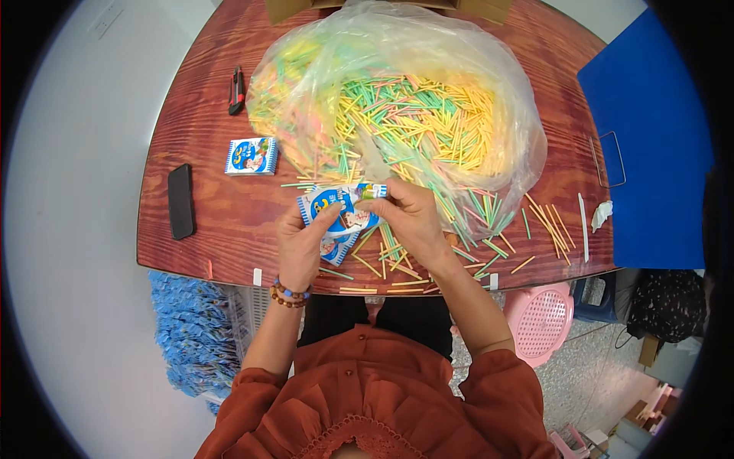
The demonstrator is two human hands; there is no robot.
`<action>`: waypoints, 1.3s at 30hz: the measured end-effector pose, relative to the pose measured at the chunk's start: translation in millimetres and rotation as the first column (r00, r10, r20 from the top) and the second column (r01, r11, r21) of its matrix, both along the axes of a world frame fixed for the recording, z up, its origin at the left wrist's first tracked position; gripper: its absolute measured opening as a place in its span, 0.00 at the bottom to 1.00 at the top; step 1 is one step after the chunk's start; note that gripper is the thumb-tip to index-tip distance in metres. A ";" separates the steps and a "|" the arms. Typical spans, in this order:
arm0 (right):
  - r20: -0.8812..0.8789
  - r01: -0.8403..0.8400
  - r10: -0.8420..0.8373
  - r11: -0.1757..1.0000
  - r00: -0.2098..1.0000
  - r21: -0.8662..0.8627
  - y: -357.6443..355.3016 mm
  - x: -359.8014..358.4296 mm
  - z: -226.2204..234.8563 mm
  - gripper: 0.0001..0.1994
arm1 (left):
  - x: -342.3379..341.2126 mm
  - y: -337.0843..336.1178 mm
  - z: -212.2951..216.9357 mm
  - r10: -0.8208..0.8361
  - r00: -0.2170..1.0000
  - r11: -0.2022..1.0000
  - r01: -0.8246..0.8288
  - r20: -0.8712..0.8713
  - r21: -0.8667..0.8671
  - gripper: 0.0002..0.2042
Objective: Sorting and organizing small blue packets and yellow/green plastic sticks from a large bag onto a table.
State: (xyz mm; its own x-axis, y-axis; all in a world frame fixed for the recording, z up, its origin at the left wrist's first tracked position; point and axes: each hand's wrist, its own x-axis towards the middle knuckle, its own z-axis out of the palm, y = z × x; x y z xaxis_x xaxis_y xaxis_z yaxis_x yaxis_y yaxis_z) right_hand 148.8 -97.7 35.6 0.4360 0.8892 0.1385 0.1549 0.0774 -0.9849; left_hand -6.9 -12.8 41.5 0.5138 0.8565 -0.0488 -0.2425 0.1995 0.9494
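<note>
A small blue-and-white printed packet [344, 208] is pinched between both my hands above the table's near side. My left hand [304, 239] grips its left part, thumb on the front. Closed on its upper right corner are the fingers of my right hand [413, 222]. Partly covered by it, a second blue-and-white packet [336, 251] shows below; whether a hand holds that one I cannot tell. Just beyond stands a large clear plastic bag [505, 84], its mouth open, full of thin green, yellow and pink sticks [417, 115]. Loose sticks [397, 260] lie around my hands.
On the red-brown wooden table [206, 206], a white-and-blue packet [251, 156], a black phone [181, 201] and a red-black utility knife [236, 90] lie left. More sticks [552, 229] and a crumpled tissue [602, 216] are right, beside a blue panel [650, 153]. Below stands a pink stool [540, 325].
</note>
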 end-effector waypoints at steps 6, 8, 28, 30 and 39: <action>-0.001 -0.044 0.044 0.998 0.999 0.038 -11.2 12.2 -5.1 0.04 | 10.4 -5.8 -7.0 0.003 0.998 0.987 0.007 0.060 -0.162 0.05; 0.026 -0.057 0.055 0.995 0.998 0.081 -13.2 15.6 -6.5 0.04 | 12.4 -5.4 -5.5 -0.078 0.992 0.981 0.094 0.101 -0.172 0.04; -0.413 0.008 -0.002 1.000 0.911 0.013 -22.1 15.9 -17.3 0.05 | 35.0 -21.4 -15.0 0.021 0.999 0.998 -0.023 -0.029 -0.060 0.02; -0.376 0.022 -0.021 1.000 0.926 -0.002 -22.9 16.8 -17.7 0.04 | 37.7 -19.2 -14.9 0.020 1.000 0.992 -0.018 0.010 -0.124 0.03; -0.339 0.099 -0.133 0.988 0.931 -0.117 -32.9 22.6 -13.9 0.09 | 41.0 -22.3 -17.5 -0.001 0.999 0.992 0.006 0.038 -0.127 0.04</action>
